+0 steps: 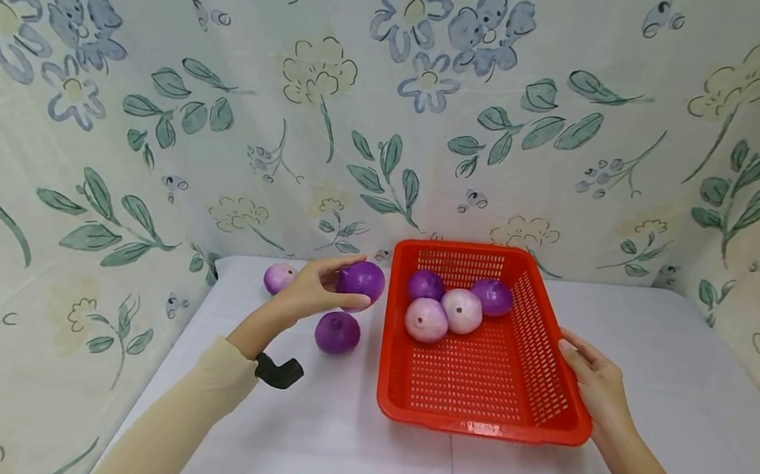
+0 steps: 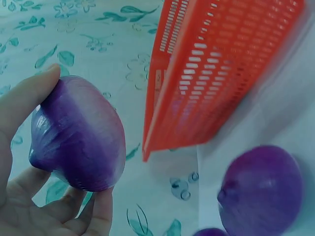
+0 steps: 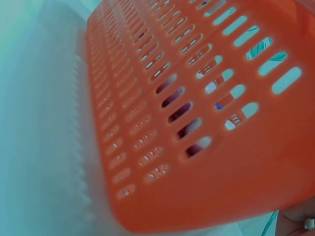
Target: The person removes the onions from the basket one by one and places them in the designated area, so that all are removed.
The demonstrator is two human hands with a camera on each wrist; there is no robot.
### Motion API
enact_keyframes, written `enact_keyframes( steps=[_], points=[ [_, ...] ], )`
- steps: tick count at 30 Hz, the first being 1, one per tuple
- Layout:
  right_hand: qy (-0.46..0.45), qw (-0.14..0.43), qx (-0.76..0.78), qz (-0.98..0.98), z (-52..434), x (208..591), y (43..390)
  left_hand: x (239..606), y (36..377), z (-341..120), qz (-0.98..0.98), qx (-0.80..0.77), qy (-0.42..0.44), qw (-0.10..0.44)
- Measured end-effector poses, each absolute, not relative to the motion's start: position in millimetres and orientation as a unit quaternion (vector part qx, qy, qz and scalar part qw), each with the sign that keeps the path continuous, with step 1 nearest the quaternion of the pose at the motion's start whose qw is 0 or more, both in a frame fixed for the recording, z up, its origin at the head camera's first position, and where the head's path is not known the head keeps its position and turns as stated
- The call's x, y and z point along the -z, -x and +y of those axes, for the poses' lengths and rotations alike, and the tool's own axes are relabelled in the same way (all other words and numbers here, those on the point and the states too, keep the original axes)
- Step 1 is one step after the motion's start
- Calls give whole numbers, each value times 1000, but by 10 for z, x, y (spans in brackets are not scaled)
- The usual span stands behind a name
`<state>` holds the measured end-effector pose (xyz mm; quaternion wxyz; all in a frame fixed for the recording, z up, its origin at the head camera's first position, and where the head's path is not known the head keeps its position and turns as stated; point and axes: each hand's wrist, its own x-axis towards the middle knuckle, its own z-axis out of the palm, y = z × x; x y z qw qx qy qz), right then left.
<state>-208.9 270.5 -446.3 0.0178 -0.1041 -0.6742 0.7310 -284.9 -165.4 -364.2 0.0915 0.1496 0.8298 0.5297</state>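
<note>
My left hand (image 1: 308, 291) holds a purple onion (image 1: 363, 280) between thumb and fingers, raised just left of the basket's rim. In the left wrist view this onion (image 2: 81, 135) shows a pointed tip turned toward the palm. The red plastic basket (image 1: 481, 427) has slotted walls and contains two dark purple onions (image 1: 493, 298) and two pale pinkish ones (image 1: 426, 321), grouped toward its back left. At the basket's right side, my right hand (image 1: 597, 383) grips the rim, thumb uppermost. The right wrist view is mostly filled by the basket's outer wall (image 3: 236, 172).
On the white-covered table (image 1: 304, 430), a dark purple onion (image 1: 337, 334) lies below the left hand. Behind that wrist sits a paler onion (image 1: 277, 278). A floral curtain (image 1: 361, 150) hangs along the table's back. Each wrist wears a black device (image 1: 278, 372).
</note>
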Motion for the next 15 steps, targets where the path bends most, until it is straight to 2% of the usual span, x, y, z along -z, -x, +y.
enact_keyframes(
  steps=[15],
  points=[
    [107,11,-734,-671,2710,4468,2085,3965,2833,-2276,846,-525,-58,70]
  ],
)
